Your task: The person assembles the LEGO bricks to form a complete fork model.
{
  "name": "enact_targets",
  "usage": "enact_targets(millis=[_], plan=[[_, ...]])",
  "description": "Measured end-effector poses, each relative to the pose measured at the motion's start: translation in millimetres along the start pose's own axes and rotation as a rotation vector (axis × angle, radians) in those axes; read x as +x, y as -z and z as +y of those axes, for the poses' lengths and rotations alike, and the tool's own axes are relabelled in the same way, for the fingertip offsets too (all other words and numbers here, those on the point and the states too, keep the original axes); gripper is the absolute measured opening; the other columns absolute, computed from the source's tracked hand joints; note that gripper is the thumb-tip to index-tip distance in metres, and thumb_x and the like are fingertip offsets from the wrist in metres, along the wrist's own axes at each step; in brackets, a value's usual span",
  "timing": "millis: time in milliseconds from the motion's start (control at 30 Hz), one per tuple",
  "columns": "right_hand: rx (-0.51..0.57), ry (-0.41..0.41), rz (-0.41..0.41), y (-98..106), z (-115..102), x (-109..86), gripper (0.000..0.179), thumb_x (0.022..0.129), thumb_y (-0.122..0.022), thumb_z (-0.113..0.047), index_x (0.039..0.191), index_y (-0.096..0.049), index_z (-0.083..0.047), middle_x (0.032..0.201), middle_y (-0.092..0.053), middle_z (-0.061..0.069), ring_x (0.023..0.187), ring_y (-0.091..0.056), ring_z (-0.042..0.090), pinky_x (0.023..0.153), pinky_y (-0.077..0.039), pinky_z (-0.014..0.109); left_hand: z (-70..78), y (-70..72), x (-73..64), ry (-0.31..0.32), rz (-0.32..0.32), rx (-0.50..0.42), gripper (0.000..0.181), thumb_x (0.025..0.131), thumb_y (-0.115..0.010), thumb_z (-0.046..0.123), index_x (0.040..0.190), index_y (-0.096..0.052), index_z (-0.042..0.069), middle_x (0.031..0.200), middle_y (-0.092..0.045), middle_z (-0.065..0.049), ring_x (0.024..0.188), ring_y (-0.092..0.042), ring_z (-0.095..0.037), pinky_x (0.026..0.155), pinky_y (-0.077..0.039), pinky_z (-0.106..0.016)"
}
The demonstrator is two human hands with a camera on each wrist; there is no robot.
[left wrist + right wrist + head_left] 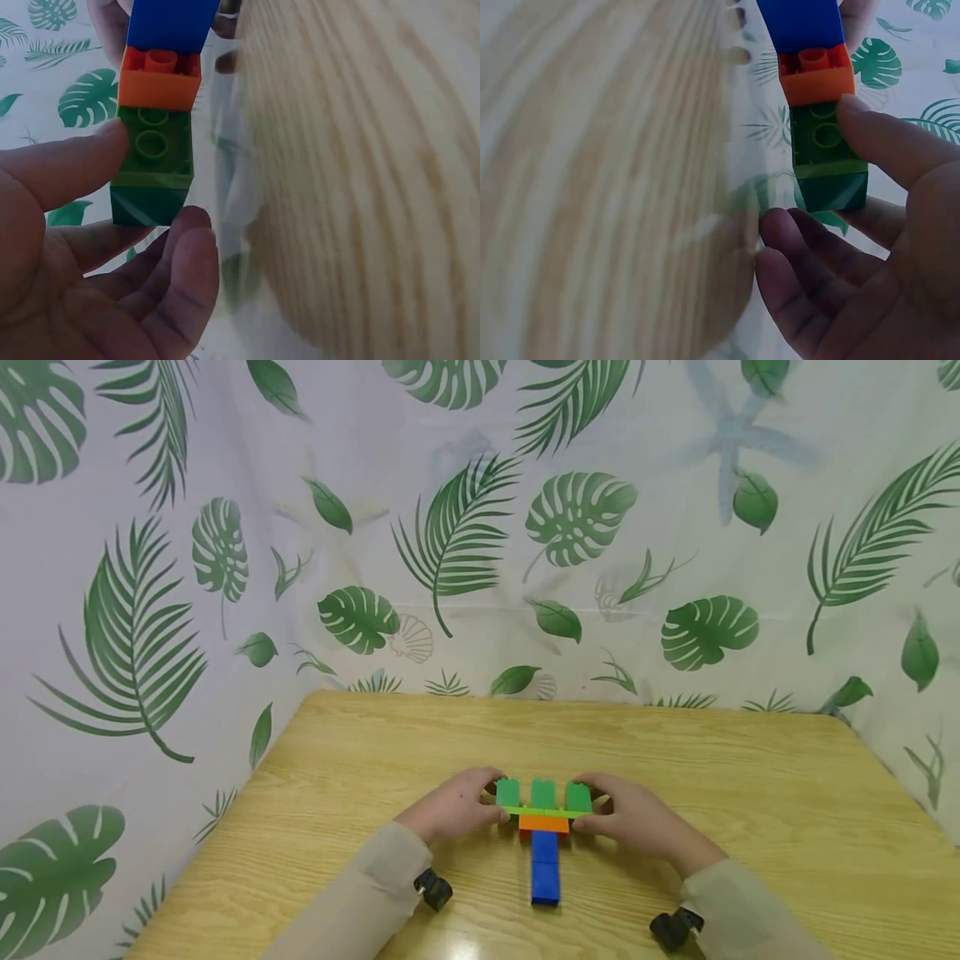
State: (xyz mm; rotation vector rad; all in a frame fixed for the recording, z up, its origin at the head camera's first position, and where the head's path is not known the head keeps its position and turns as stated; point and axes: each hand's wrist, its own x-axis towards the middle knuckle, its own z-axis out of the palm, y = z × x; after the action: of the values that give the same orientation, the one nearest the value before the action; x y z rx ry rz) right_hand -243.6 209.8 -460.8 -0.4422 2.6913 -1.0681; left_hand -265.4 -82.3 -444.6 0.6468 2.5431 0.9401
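Observation:
A model of toy building bricks (pixel 543 822) is between my hands in the head view. Two blue bricks (pixel 545 867) form its stem, topped by an orange brick (pixel 543 823), a lime-green bar and three separate green bricks (pixel 543 794). My left hand (pixel 459 806) pinches the left end, its thumb at the lime-green part (pixel 155 150) and a finger behind the dark green brick (pixel 150 204). The right hand (pixel 637 817) pinches the opposite end in the same way, with its thumb near the orange brick (pixel 817 81). Whether the model touches the table cannot be told.
The wooden table (pixel 390 735) spreads all around the model. Behind and to the left hangs a white cloth (pixel 480 577) printed with green leaves. Dark wrist cameras sit on both cuffs, over beige sleeves (pixel 352 893).

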Motion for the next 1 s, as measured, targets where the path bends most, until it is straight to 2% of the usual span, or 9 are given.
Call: enact_targets(millis=[133, 233, 500, 633, 833, 1000], plan=[[-0.027, 0.014, -0.032, -5.4, 1.7, 4.6, 0.063, 0.088, -0.079, -0.039, 0.140, -0.058, -0.010, 0.114, -0.064, 0.001, 0.098, -0.062, 0.017, 0.089, -0.051, 0.045, -7.4, -2.2, 3.5, -0.003, -0.027, 0.060, 0.054, 0.098, -0.070, 0.027, 0.145, -0.051, 0.006, 0.125, -0.060, -0.004, 0.109, -0.055, -0.017, 0.097, -0.047, -0.040], [-0.033, 0.001, -0.046, -6.9, 1.2, 5.9, 0.065, 0.088, -0.080, -0.040, 0.140, -0.058, -0.008, 0.115, -0.062, 0.001, 0.100, -0.059, 0.017, 0.090, -0.050, 0.045, -10.8, -2.7, 5.2, -0.013, -0.036, 0.101, 0.055, 0.098, -0.070, 0.028, 0.144, -0.052, 0.005, 0.122, -0.057, -0.003, 0.105, -0.051, -0.016, 0.096, -0.045, -0.039], [-0.014, -0.033, -0.046, -4.5, 0.2, 3.4, 0.065, 0.088, -0.081, -0.033, 0.143, -0.056, -0.007, 0.127, -0.060, 0.004, 0.109, -0.057, 0.020, 0.095, -0.048, 0.048, -11.8, -3.3, 5.3, -0.027, -0.025, 0.097, 0.056, 0.098, -0.069, 0.031, 0.146, -0.051, 0.007, 0.120, -0.055, -0.002, 0.103, -0.050, -0.016, 0.096, -0.045, -0.039], [0.021, -0.038, -0.043, -3.4, 0.9, 0.0, 0.068, 0.088, -0.081, -0.034, 0.144, -0.054, -0.007, 0.127, -0.060, 0.006, 0.108, -0.059, 0.022, 0.093, -0.050, 0.048, -12.4, -4.1, 2.3, -0.037, -0.013, 0.079, 0.058, 0.099, -0.067, 0.031, 0.149, -0.048, 0.008, 0.126, -0.054, -0.005, 0.106, -0.052, -0.015, 0.097, -0.046, -0.039], [0.023, 0.007, 0.009, -3.1, 3.8, -8.5, 0.070, 0.090, -0.078, -0.039, 0.146, -0.052, -0.006, 0.132, -0.059, 0.012, 0.113, -0.060, 0.028, 0.095, -0.049, 0.052, -15.1, -4.5, -9.5, -0.033, 0.017, 0.033, 0.067, 0.099, -0.066, 0.039, 0.155, -0.040, 0.013, 0.134, -0.050, -0.007, 0.107, -0.056, -0.017, 0.095, -0.049, -0.041], [-0.069, 0.057, 0.076, -2.1, 2.9, -18.0, 0.075, 0.091, -0.073, -0.050, 0.148, -0.049, -0.007, 0.143, -0.053, 0.017, 0.127, -0.051, 0.040, 0.100, -0.042, 0.062, -19.4, -5.8, -18.4, -0.058, 0.077, 0.083, 0.073, 0.098, -0.064, 0.049, 0.157, -0.037, 0.016, 0.152, -0.041, -0.006, 0.129, -0.050, -0.022, 0.106, -0.043, -0.045]])
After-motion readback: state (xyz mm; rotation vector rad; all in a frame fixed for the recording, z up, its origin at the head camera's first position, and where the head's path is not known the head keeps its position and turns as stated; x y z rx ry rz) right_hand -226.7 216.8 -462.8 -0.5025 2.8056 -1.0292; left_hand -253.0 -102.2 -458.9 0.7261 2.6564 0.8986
